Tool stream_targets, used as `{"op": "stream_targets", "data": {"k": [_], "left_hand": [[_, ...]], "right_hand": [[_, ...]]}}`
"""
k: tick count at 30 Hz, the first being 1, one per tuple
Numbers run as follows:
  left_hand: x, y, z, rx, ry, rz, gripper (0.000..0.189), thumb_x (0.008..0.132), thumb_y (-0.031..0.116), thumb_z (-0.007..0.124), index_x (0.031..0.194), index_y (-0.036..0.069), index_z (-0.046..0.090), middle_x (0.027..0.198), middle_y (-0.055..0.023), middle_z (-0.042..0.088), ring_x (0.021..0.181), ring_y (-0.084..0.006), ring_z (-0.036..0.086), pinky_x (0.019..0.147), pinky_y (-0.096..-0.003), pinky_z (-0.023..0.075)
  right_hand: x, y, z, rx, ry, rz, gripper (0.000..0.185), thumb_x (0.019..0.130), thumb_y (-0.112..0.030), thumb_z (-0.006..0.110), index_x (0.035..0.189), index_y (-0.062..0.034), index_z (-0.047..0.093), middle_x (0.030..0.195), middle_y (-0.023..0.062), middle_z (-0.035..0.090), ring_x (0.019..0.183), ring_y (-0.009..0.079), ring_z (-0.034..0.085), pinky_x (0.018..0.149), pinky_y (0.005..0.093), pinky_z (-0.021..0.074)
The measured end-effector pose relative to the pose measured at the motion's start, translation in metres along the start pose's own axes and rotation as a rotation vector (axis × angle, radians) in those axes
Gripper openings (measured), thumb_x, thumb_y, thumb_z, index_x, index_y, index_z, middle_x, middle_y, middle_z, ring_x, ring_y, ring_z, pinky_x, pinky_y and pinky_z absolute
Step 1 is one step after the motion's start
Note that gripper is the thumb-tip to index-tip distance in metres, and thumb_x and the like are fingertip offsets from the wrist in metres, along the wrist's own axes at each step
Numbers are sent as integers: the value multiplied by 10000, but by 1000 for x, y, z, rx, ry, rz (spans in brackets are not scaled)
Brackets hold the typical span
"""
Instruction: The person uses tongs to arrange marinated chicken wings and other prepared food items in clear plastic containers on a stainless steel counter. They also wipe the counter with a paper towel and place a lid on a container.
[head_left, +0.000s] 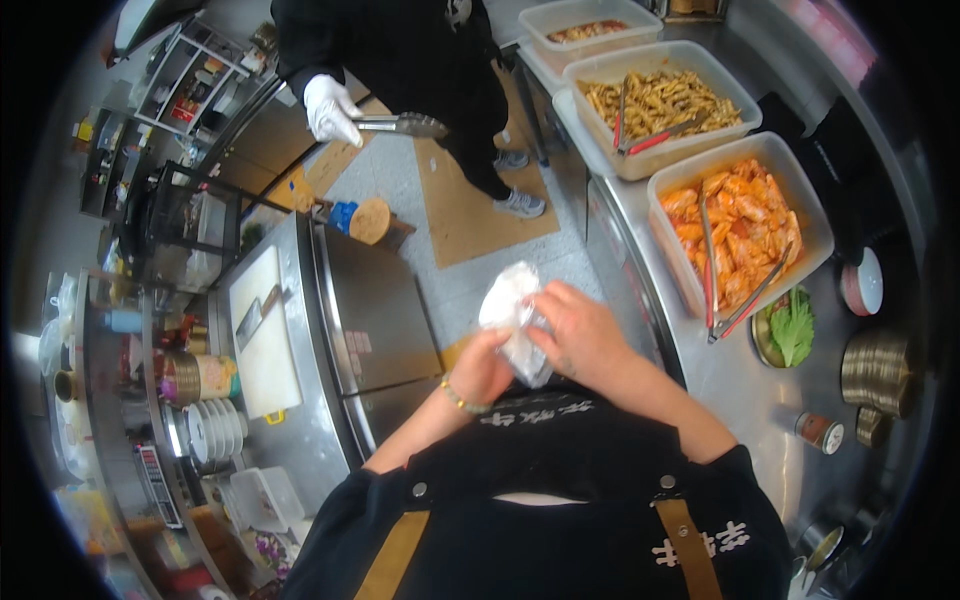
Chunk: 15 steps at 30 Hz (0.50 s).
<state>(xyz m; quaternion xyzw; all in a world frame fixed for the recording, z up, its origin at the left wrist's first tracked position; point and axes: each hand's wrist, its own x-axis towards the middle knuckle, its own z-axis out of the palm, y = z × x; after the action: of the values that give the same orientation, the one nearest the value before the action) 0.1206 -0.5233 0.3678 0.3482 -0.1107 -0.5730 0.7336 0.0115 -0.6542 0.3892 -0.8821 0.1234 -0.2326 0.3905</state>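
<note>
Both my hands are in front of my chest, over the floor between two counters. My left hand (480, 367) wears a beaded bracelet and grips the lower left side of a white bundle (510, 296) wrapped in thin clear plastic. The fingers of my right hand (577, 322) pinch the same bundle from the right. Blur hides what the white material is. To the right, a plastic tub (664, 277) holds orange-sauced meat pieces (735, 217), with red-handled tongs (709, 255) resting in it.
A co-worker's white-gloved hand (330, 109) holds metal tongs (405, 125) ahead. A second tub (660, 161) holds brown pieces. On the left counter, a cleaver (255, 319) lies on a white cutting board (270, 382). A wooden-topped stool (370, 220) stands in the aisle. Lettuce (792, 330) is at right.
</note>
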Motion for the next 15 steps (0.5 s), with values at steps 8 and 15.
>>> {"op": "stream_targets", "data": {"k": [8, 15], "left_hand": [[31, 24, -15, 187, -171, 2, 936, 758, 264, 665, 1473, 204, 64, 1296, -170, 437, 1172, -283, 471, 973, -400, 406], [62, 77, -63, -95, 175, 120, 667, 749, 110, 515, 1378, 139, 295, 1208, -124, 472, 1126, -283, 503, 945, -397, 464]], "right_hand": [[20, 13, 18, 739, -352, 192, 131, 778, -63, 589, 904, -29, 597, 838, 74, 544, 710, 192, 554, 626, 317, 447], [76, 21, 22, 793, 109, 308, 55, 841, -47, 542, 871, -42, 496, 1059, 47, 547, 897, 113, 506, 776, 244, 412]]}}
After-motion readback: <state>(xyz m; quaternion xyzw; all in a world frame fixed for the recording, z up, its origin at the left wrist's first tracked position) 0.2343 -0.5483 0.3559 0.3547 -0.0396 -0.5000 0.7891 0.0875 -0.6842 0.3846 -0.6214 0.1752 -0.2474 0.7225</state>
